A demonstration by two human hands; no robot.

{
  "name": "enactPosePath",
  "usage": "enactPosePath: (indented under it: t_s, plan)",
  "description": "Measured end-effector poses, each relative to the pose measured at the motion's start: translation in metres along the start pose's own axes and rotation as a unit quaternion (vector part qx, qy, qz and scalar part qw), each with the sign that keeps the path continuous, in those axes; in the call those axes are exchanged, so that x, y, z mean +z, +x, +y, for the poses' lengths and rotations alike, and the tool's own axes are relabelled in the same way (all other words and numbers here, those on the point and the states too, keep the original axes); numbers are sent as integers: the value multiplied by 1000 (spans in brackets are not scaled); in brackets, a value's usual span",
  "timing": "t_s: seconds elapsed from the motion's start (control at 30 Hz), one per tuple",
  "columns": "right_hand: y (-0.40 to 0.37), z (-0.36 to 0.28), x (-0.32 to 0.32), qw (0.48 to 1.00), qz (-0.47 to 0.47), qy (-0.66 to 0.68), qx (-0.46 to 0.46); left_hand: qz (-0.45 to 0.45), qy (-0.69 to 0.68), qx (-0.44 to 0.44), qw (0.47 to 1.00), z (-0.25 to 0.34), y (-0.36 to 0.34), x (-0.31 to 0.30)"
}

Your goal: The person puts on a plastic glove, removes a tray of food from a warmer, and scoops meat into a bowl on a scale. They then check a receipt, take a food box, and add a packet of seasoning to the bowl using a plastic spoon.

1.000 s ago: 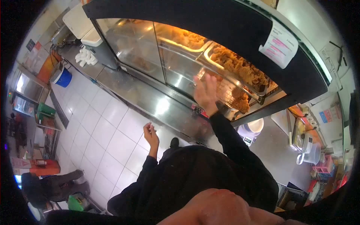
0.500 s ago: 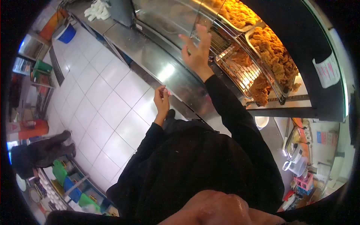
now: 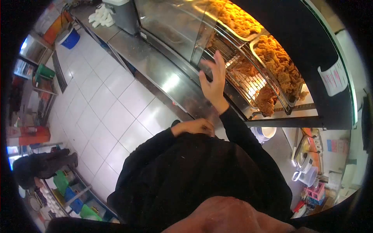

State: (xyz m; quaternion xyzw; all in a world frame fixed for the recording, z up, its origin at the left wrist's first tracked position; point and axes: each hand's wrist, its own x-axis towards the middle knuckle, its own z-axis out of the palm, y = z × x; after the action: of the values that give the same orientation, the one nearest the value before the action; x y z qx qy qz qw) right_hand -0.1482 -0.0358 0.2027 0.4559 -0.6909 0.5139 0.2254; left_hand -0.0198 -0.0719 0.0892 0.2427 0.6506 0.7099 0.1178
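My right hand [image 3: 214, 83] is raised in front of the glass-sided warming cabinet, its fingers spread and nothing in them. Beyond it, pieces of fried chicken [image 3: 266, 100] lie on a wire rack [image 3: 248, 83] under warm light. Behind the rack, trays hold heaps of fried food [image 3: 278, 62]. My left hand [image 3: 194, 127] is close against the front of my black top, near the edge of the metal counter [image 3: 155, 66]. Its fingers are curled together, and whatever they may hold is hidden.
White gloves or cloths [image 3: 101, 16] and a grey bin [image 3: 123, 17] are at the counter's far end. A blue bucket [image 3: 70, 38] stands on the tiled floor. A person in dark clothes [image 3: 42, 167] is at the lower left. On the right are a white tub [image 3: 268, 133] and a clear jug [image 3: 308, 176].
My right hand has drawn back and down from the cabinet glass. My left hand has moved right, in against my body, and its fingers have curled. The view has shifted slightly.
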Motion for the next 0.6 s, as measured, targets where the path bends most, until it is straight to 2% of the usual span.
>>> enactPosePath:
  t_s: [0.07,0.13,0.17,0.23,0.27,0.33,0.4,0.47,0.5,0.6]
  plan:
    - [-24,-11,-21,999,3,-48,-8,-180,34,-51,982,-3,23,7]
    - [-51,-21,-43,996,-39,-4,84,-215,85,-62,971,6,33,1]
    - [-62,-27,-53,996,-30,-12,86,-240,132,-72,959,11,39,-2]
    - [-83,-38,-73,966,8,96,239,-281,171,-49,943,26,49,-3]
    - [-95,-39,-83,966,19,91,240,-310,208,-26,928,33,54,-2]
    - [-119,-34,-102,972,21,-51,228,-338,244,-33,908,45,63,0]
    - [-140,-35,-119,967,40,-78,238,-365,284,-36,886,47,72,4]
    - [-147,-39,-131,961,64,-109,245,-363,342,17,866,38,75,14]
    - [-148,-42,-136,958,80,-96,259,-330,366,69,867,32,72,19]
    - [-152,-43,-145,948,127,-89,276,-334,374,113,858,24,72,26]
